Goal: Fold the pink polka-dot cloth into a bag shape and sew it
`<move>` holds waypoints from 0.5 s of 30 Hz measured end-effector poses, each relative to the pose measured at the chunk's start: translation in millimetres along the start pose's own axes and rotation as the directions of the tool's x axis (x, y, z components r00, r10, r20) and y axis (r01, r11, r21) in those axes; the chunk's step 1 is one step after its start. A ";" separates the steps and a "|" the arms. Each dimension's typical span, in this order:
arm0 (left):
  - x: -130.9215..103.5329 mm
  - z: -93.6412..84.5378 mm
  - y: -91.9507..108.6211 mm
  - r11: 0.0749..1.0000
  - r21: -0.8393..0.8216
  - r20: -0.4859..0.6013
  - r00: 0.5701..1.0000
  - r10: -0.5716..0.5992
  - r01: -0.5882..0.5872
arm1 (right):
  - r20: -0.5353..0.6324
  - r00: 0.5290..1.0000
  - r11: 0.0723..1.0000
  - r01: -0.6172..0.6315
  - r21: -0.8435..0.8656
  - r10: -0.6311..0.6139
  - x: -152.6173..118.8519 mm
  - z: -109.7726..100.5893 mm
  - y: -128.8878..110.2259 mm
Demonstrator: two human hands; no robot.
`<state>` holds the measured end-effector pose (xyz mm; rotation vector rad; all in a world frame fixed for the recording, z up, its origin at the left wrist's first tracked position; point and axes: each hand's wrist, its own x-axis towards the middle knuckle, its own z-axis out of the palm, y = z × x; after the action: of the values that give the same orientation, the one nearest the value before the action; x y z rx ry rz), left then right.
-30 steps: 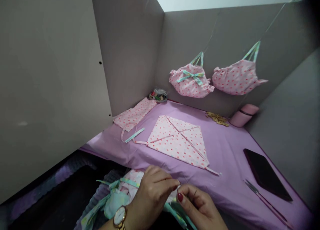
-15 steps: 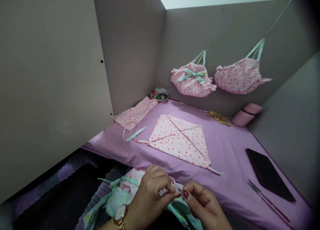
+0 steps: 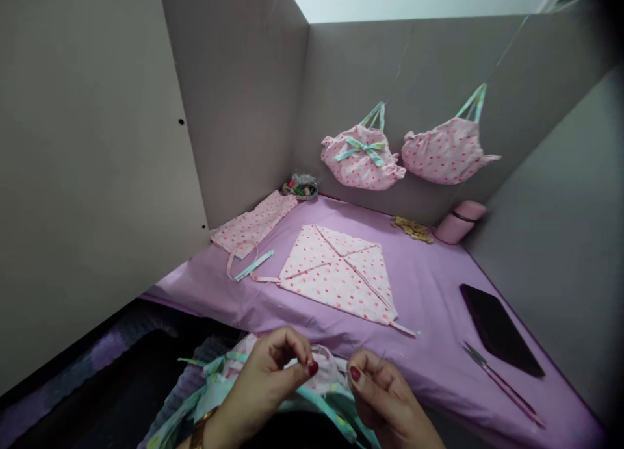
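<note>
My left hand (image 3: 275, 377) is closed in a pinch over the fabric at the lower middle; what its fingertips hold is too small to make out. To its right my right hand (image 3: 387, 397) is also pinched, with thin thread-like lines near its fingers, but its hold is unclear. Below and between the hands lies bunched mint and pink fabric (image 3: 214, 397) with straps. Beyond them a pink dotted cloth square (image 3: 341, 273) with folded seams and ties rests on the table.
The table has a purple cover (image 3: 419, 306). On it lie folded dotted cloth (image 3: 253, 225), a mint strip (image 3: 254, 265), a basket (image 3: 299, 186), a pink bottle (image 3: 459, 221), a dark tablet (image 3: 501, 329) and scissors (image 3: 502, 384). Two dotted pouches (image 3: 363, 166) (image 3: 443, 153) hang on the wall.
My hands have moved apart, the left one shifting left and turning. The whole view has shifted slightly, so the table's objects appear further left.
</note>
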<state>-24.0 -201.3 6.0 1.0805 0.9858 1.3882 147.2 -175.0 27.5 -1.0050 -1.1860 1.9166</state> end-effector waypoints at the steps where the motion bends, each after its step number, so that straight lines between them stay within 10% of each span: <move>1: -0.8 -3.8 0.1 0.997 0.069 0.003 1.000 -0.017 0.017 | 0.005 1.000 1.000 -0.002 0.009 0.001 0.5 -0.5 0.4; 8: -8.1 -3.1 -5.1 0.791 0.574 0.173 0.976 0.135 -0.211 | 0.133 0.991 0.995 0.038 -0.089 -0.025 4.3 -2.4 8.8; 15: -3.0 -3.1 -7.1 0.962 0.273 0.023 0.999 -0.025 0.018 | 0.032 0.999 0.997 0.011 -0.073 -0.008 3.0 -2.6 -2.8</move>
<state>-25.2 -203.7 -1.9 1.2834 1.1915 1.2407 148.4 -170.4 28.6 -1.0084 -1.2849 1.9003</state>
